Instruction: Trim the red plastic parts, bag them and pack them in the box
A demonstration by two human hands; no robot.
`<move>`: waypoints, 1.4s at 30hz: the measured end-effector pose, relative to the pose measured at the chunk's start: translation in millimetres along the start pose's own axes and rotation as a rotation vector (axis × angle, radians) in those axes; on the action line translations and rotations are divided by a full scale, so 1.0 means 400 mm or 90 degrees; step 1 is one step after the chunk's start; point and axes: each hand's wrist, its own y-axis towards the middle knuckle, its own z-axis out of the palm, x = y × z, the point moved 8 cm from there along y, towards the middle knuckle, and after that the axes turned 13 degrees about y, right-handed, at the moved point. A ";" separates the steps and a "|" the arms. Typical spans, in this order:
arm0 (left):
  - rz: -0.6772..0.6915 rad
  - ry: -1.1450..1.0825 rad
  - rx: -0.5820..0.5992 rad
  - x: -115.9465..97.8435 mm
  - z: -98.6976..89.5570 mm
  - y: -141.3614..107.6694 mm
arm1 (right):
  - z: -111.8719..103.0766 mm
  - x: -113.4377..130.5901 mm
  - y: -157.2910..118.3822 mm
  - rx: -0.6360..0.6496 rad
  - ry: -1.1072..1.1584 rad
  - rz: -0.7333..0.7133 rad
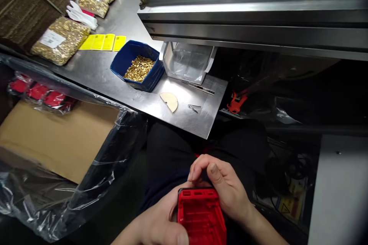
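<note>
My left hand is closed around a red plastic housing, held low in front of my lap. The housing is a hollow shell with ribs inside, small slots along its top end and a black outer edge. My right hand curls round its far right corner, palm against its side. The right fingers bend over the top end, the thumb a little apart from them; whether they pinch something small cannot be seen. Nearest on the bench lie a pale half-round disc and a small pair of metal nippers.
On the metal bench are a blue bin of brass-coloured inserts, a white tray, yellow labels and bagged inserts. A plastic-lined carton with wrapped red parts stands left. A metal machine beam crosses above.
</note>
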 end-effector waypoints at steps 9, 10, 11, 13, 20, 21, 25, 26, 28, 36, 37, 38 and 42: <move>-0.073 -0.067 0.012 0.033 0.015 0.001 | -0.012 -0.009 -0.034 0.010 0.002 -0.035; -0.072 -0.070 0.016 0.036 0.015 -0.001 | -0.018 -0.011 -0.037 -0.011 0.001 -0.044; -0.074 -0.072 0.017 0.040 0.015 -0.004 | -0.024 -0.014 -0.039 -0.035 -0.004 -0.053; -0.082 -0.084 0.008 0.048 0.011 -0.008 | -0.038 -0.019 -0.044 -0.084 -0.019 -0.063; -0.068 -0.072 0.011 0.037 0.014 -0.007 | -0.021 -0.022 -0.044 -0.046 -0.014 -0.056; -0.075 -0.070 0.014 0.039 0.014 -0.007 | -0.023 -0.022 -0.046 -0.050 -0.015 -0.060; -0.095 -0.084 0.014 0.050 0.010 -0.009 | -0.048 -0.020 -0.056 -0.125 -0.053 -0.088; -0.093 -0.086 0.013 0.050 0.009 -0.008 | -0.049 -0.019 -0.057 -0.129 -0.055 -0.094; -0.084 -0.079 0.012 0.047 0.010 -0.006 | -0.040 -0.019 -0.053 -0.102 -0.037 -0.091; -0.092 -0.098 0.009 0.057 0.014 -0.012 | -0.047 -0.026 -0.051 -0.114 -0.058 -0.082; -0.090 -0.095 0.010 0.055 0.014 -0.012 | -0.047 -0.026 -0.051 -0.111 -0.057 -0.081; -0.080 -0.086 0.011 0.049 0.013 -0.011 | -0.042 -0.026 -0.049 -0.095 -0.050 -0.076; -0.072 -0.052 0.021 0.033 0.011 -0.007 | -0.016 -0.029 -0.042 -0.018 -0.013 -0.056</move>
